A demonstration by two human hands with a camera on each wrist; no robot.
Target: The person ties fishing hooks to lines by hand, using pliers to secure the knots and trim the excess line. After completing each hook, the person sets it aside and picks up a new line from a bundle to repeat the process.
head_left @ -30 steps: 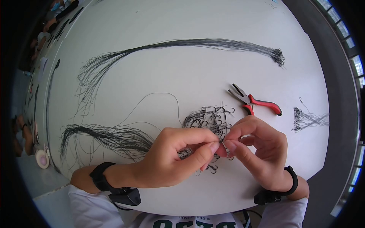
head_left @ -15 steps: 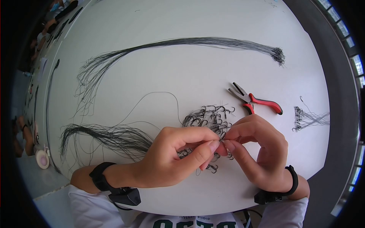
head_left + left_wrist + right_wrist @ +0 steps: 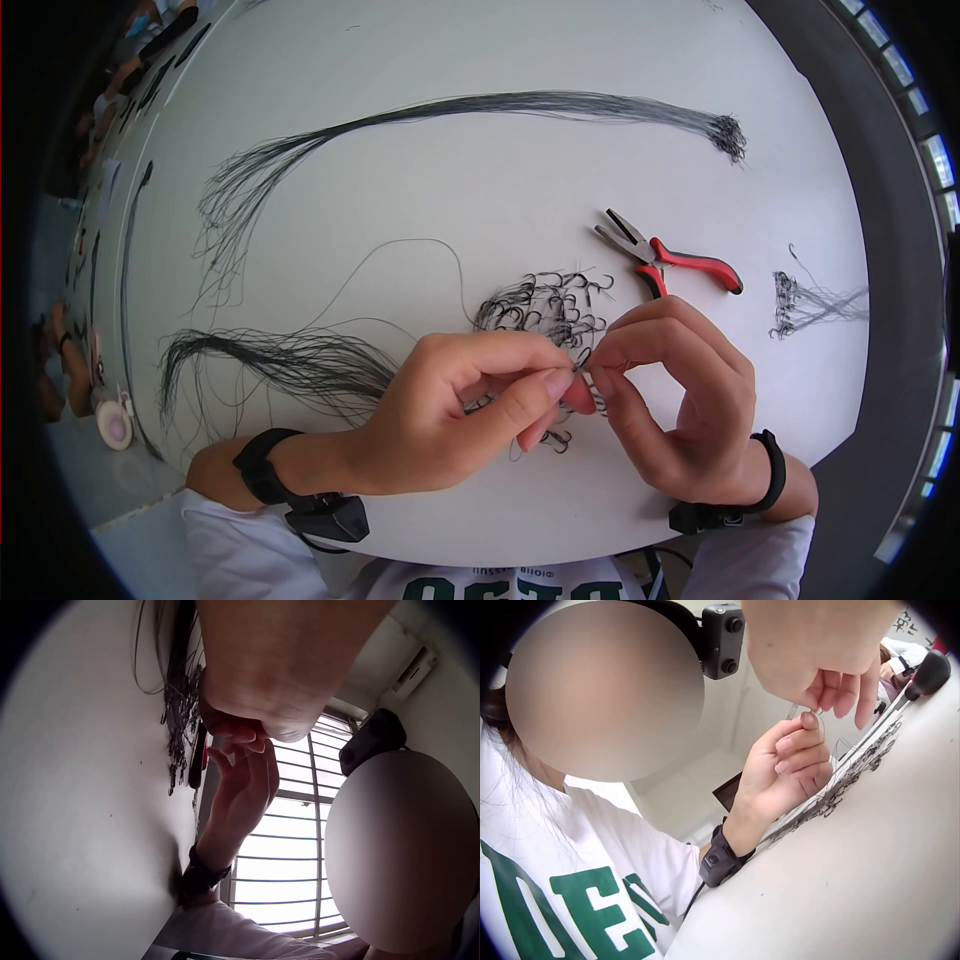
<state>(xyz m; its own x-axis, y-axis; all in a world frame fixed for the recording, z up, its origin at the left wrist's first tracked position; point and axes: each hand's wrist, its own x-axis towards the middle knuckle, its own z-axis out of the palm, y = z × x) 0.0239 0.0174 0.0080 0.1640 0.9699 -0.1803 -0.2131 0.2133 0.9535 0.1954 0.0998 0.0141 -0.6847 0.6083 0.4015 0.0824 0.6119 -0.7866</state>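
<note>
Above the table, my left hand [image 3: 470,405] pinches a small dark fish hook [image 3: 583,357] between thumb and forefinger; its bend sticks up between the hands. My right hand [image 3: 690,400] meets it from the right, thumb and forefinger pinched at a thin fishing line [image 3: 823,731] by the hook. In the right wrist view that line loops down from the fingertips. Under the hands lies a pile of black fish hooks [image 3: 540,305], partly hidden by the left hand. Their dark bundle of lines [image 3: 290,365] trails leftward across the table.
Red-handled pliers [image 3: 705,265] lie with jaws apart beyond the right hand. A long bundle of snelled hooks [image 3: 500,104] stretches across the far side of the white table [image 3: 420,190]. A smaller hook bundle [image 3: 800,302] lies near the right edge. Other people sit at far left.
The right hand's fingertips have shifted slightly at the hook, and the hook's bend now shows more clearly between the hands. The left hand keeps nearly the same place.
</note>
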